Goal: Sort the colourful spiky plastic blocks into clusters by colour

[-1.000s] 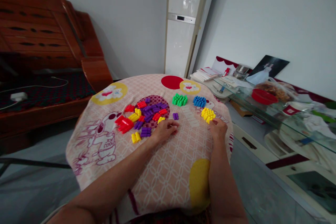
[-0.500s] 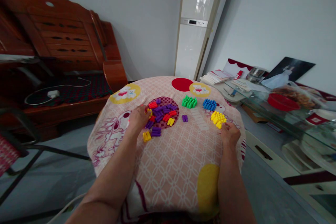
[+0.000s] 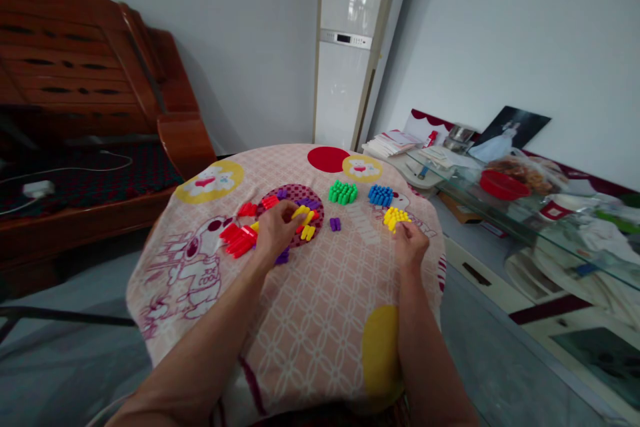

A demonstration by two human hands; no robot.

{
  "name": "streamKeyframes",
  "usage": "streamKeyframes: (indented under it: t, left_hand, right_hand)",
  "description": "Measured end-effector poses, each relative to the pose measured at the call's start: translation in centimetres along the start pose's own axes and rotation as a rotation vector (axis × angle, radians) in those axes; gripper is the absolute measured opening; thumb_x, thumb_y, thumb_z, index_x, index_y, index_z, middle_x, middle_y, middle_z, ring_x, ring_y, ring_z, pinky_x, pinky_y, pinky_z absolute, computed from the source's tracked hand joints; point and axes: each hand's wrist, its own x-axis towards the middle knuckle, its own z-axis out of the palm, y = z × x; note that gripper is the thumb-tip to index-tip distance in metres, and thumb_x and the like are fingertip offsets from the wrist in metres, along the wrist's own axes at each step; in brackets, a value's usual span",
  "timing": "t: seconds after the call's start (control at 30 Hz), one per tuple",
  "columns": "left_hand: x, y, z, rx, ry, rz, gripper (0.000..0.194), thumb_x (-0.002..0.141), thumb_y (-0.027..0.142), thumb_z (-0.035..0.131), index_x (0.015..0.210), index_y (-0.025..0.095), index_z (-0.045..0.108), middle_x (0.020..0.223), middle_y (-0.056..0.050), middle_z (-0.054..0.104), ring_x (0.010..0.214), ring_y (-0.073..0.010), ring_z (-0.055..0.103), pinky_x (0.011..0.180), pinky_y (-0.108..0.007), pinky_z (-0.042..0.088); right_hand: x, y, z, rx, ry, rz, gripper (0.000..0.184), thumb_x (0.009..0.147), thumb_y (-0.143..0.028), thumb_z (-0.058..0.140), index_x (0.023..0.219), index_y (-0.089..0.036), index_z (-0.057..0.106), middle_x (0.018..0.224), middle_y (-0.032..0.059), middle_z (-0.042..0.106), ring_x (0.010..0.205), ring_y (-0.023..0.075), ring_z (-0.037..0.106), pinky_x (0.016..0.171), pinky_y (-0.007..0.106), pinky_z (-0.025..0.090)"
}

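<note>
Yellow showed in the left hand [image 3: 277, 230], whose thumb and fingers were nearly together on a block [image 3: 301, 211] near purple blocks [image 3: 310, 203] on the cloth [image 3: 320, 327], its long axis seemingly slanting away to the right. The right hand [image 3: 412, 245] was pinched at the near edge of a yellow cluster [image 3: 396, 217]; whether it gripped a piece could not be told. Green [image 3: 343, 192] and blue clusters [image 3: 381, 195] stood beyond. Red blocks [image 3: 239, 240] lay left of the left hand, which blocked part of the view.
</note>
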Motion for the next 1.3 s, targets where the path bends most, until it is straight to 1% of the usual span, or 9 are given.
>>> streamKeyframes:
  t: [0.1,0.2,0.27,0.47,0.6,0.73,0.87,1.17,1.3]
  left_hand:
    - [-1.4,0.9,3.5,-0.247,-0.267,-0.021,0.027,0.076,0.043,0.064,0.083,0.017,0.062,0.072,-0.002,0.069,0.06,-0.015,0.063,0.057,-0.025,0.049]
    - [-2.1,1.4,6.5,-0.268,-0.347,0.009,0.022,0.072,0.036,0.067,0.076,0.017,0.059,0.067,0.0,0.066,0.059,-0.0134,0.062,0.057,-0.023,0.048]
    - [-1.7,1.9,7.9,-0.215,-0.35,0.014,0.019,0.07,0.033,0.069,0.072,0.017,0.058,0.066,0.002,0.064,0.06,-0.0124,0.061,0.057,-0.022,0.046]
    - [1.3,4.7,12.1,-0.05,-0.246,-0.084,0.021,0.067,0.031,0.076,0.073,0.016,0.061,0.069,0.002,0.064,0.064,-0.0118,0.058,0.06,-0.022,0.041]
    - [2.7,6.5,16.2,-0.097,-0.167,-0.113,0.021,0.069,0.028,0.078,0.076,0.016,0.062,0.072,0.001,0.064,0.068,-0.0127,0.058,0.063,-0.024,0.041]
    - [2.9,7.1,19.5,-0.115,-0.173,-0.147,0.021,0.067,0.025,0.078,0.076,0.017,0.061,0.071,0.002,0.062,0.068,-0.0122,0.056,0.062,-0.023,0.039]
    - [2.7,6.9,20.8,-0.075,-0.228,-0.095,0.024,0.064,0.023,0.08,0.077,0.017,0.061,0.074,0.002,0.062,0.068,-0.0119,0.053,0.06,-0.023,0.036]
    - [2.8,6.5,20.8,0.05,-0.373,0.026,0.027,0.063,0.025,0.08,0.078,0.017,0.06,0.073,0.003,0.058,0.066,-0.0117,0.048,0.059,-0.024,0.033]
    - [2.9,6.5,21.0,0.017,-0.367,0.027,0.038,0.063,0.022,0.08,0.095,0.018,0.061,0.083,0.001,0.064,0.072,-0.0137,0.055,0.062,-0.025,0.037]
  right_hand:
    - [-1.8,-2.6,1.6,0.127,-0.298,-0.111,0.035,0.081,-0.046,0.053,0.073,-0.015,0.068,0.057,0.0006,0.06,0.055,0.0146,0.054,0.057,0.025,0.042]
    - [-3.0,-4.1,2.4,0.129,-0.444,-0.198,0.034,0.084,-0.044,0.054,0.07,-0.016,0.066,0.055,-0.0019,0.055,0.052,0.0115,0.049,0.054,0.023,0.038]
    - [-2.8,-4.0,2.3,0.083,-0.374,-0.199,0.034,0.084,-0.043,0.053,0.066,-0.016,0.064,0.054,-0.0021,0.054,0.052,0.0109,0.046,0.054,0.023,0.036]
    - [-0.4,-0.6,0.2,-0.05,0.172,0.0,0.035,0.081,-0.042,0.049,0.064,-0.015,0.064,0.057,0.0024,0.059,0.054,0.0137,0.047,0.056,0.026,0.037]
    - [0.2,0.5,-0.7,-0.062,0.263,0.087,0.038,0.081,-0.045,0.048,0.068,-0.015,0.067,0.057,0.0036,0.061,0.054,0.0162,0.05,0.054,0.027,0.038]
    - [0.3,0.4,-1.2,-0.102,0.292,0.064,0.036,0.081,-0.043,0.049,0.062,-0.016,0.063,0.055,0.0036,0.06,0.053,0.016,0.05,0.053,0.027,0.036]
    - [0.3,0.1,-1.3,-0.102,0.296,0.05,0.034,0.081,-0.04,0.05,0.06,-0.016,0.061,0.055,0.0033,0.059,0.052,0.0158,0.05,0.054,0.027,0.036]
    - [0.3,0.3,-1.3,-0.093,0.294,0.074,0.034,0.081,-0.042,0.05,0.061,-0.016,0.063,0.054,0.0023,0.059,0.053,0.016,0.05,0.055,0.027,0.036]
    - [0.2,0.2,-1.3,-0.065,0.286,0.099,0.033,0.08,-0.041,0.052,0.063,-0.016,0.064,0.055,0.0033,0.061,0.053,0.017,0.052,0.055,0.028,0.038]
